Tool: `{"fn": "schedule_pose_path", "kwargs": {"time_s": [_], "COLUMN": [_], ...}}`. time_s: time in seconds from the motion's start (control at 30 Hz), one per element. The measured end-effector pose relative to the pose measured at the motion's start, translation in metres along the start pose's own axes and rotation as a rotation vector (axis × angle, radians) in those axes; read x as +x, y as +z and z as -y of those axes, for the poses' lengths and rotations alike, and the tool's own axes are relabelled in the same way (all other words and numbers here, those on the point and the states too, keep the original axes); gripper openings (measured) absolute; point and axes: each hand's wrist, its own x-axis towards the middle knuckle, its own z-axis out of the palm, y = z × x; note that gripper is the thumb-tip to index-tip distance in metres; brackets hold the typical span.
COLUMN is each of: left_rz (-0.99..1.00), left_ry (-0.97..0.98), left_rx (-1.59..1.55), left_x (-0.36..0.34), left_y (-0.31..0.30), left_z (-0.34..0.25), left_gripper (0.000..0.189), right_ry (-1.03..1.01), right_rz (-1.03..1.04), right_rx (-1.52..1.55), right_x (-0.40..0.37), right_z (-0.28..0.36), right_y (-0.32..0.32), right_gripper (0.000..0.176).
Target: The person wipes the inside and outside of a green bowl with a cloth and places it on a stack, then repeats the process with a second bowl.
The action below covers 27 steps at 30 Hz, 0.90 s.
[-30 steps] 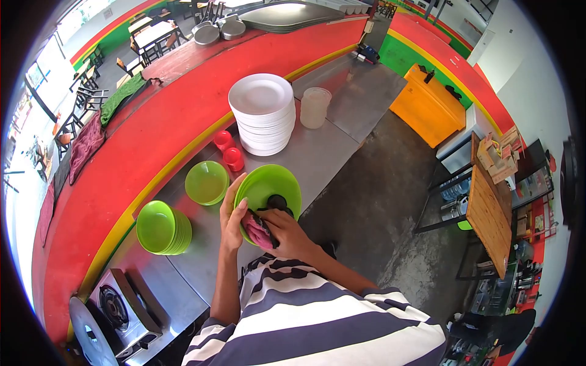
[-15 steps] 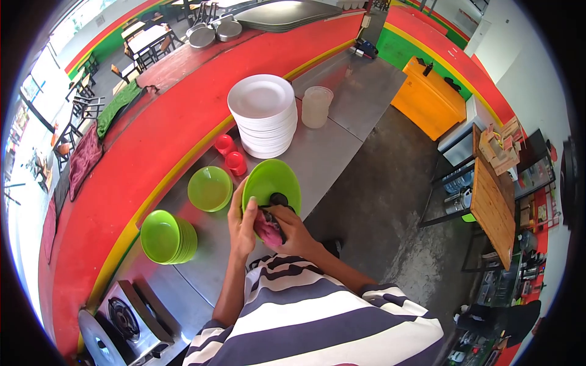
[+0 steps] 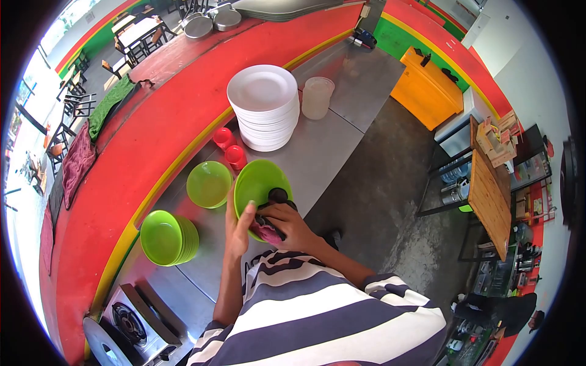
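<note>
A green bowl (image 3: 259,182) is tilted toward me in front of my body, gripped at its left rim by my left hand (image 3: 239,226). Inside its lower right side, my right hand (image 3: 292,227) is closed around a pink-and-black cloth (image 3: 267,230) pressed to the bowl. A dark round-ended thing (image 3: 278,196) shows just above the right fingers; its kind is unclear. Another green bowl (image 3: 209,185) rests on the steel counter to the left. Beside it, nearer me, stands a stack of green bowls (image 3: 165,238).
Tall white plates (image 3: 264,110) are stacked beyond the bowls, next to red cups (image 3: 229,149) and translucent plastic containers (image 3: 317,97). A gas stove (image 3: 135,323) sits at lower left. A red ledge (image 3: 183,85) borders the counter. A person (image 3: 500,314) is at far right.
The held bowl and both hands have shifted slightly left, and the bowl's tilt has changed a little. The cloth is bunched lower in my right hand.
</note>
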Motion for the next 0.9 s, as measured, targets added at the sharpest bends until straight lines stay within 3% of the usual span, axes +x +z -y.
{"fn": "schedule_pose_path", "kwargs": {"time_s": [0.07, 0.17, 0.33, 0.47, 0.57, 0.67, 0.77, 0.9], "left_rz": [0.027, 0.020, 0.163, 0.135, 0.165, 0.131, 0.012, 0.002], "left_ry": [0.043, -0.057, -0.032, -0.169, -0.084, 0.047, -0.162, -0.043], "left_rx": [0.065, 0.025, 0.065, -0.050, -0.034, -0.022, -0.164, -0.231], "left_x": [-0.001, 0.003, 0.010, 0.012, 0.009, 0.004, 0.005, 0.002], "left_y": [0.005, -0.003, -0.027, -0.028, -0.022, -0.005, -0.017, -0.023], "left_z": [0.001, 0.005, 0.011, 0.008, 0.009, 0.011, 0.032, 0.041], "left_gripper": [0.067, 0.069, 0.069, 0.070, 0.072, 0.070, 0.064, 0.045], "right_ry": [0.066, 0.136, 0.017, 0.002, 0.027, 0.214, 0.162, 0.206], "right_rz": [-0.025, -0.006, 0.131, 0.139, 0.090, -0.040, 0.083, 0.193], "right_rx": [0.069, 0.079, -0.012, -0.058, -0.040, 0.127, 0.112, 0.301], "right_x": [-0.002, -0.009, -0.015, -0.009, -0.001, 0.007, 0.017, 0.012], "right_z": [0.004, 0.008, -0.004, -0.001, 0.003, 0.017, 0.032, 0.038], "right_y": [0.004, 0.013, 0.003, -0.005, -0.005, -0.006, -0.019, -0.040], "right_gripper": [0.055, 0.054, 0.046, 0.042, 0.046, 0.052, 0.059, 0.057]}}
